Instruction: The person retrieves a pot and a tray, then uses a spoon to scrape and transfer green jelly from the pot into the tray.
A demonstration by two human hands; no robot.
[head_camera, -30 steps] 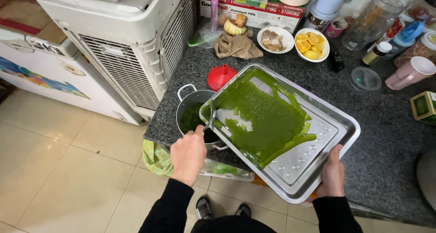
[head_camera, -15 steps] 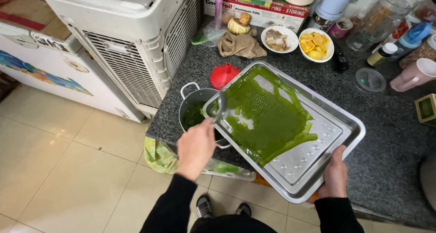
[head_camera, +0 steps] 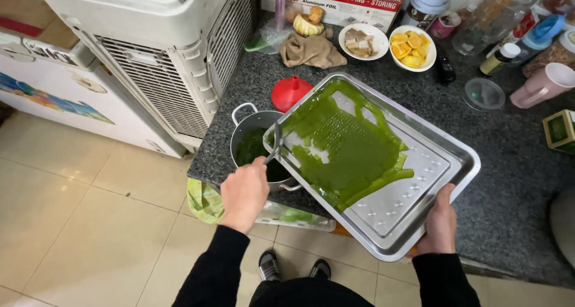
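Observation:
My right hand point(head_camera: 440, 223) grips the near edge of a perforated steel tray point(head_camera: 419, 181), tilted with its left corner over a small steel pot point(head_camera: 247, 122). Thick green paste point(head_camera: 344, 145) coats the tray's upper left half, with bare patches near the left edge. My left hand point(head_camera: 244, 193) holds a metal spoon point(head_camera: 275, 140) whose tip rests on the tray's low edge above the pot. Green liquid sits inside the pot. A red funnel point(head_camera: 290, 91) lies just behind the pot.
The dark granite counter point(head_camera: 515, 205) carries a bowl of orange slices point(head_camera: 412, 48), a bowl of brown pieces point(head_camera: 363, 41), a brown cloth point(head_camera: 310, 49), a pink cup point(head_camera: 544, 85), a round lid point(head_camera: 483, 94) and bottles. A white air cooler point(head_camera: 168, 55) stands left; tiled floor lies below.
The spoon has scraped paste off the tray's left part, leaving new bare metal patches there. Both hands and the tray stay in nearly the same place.

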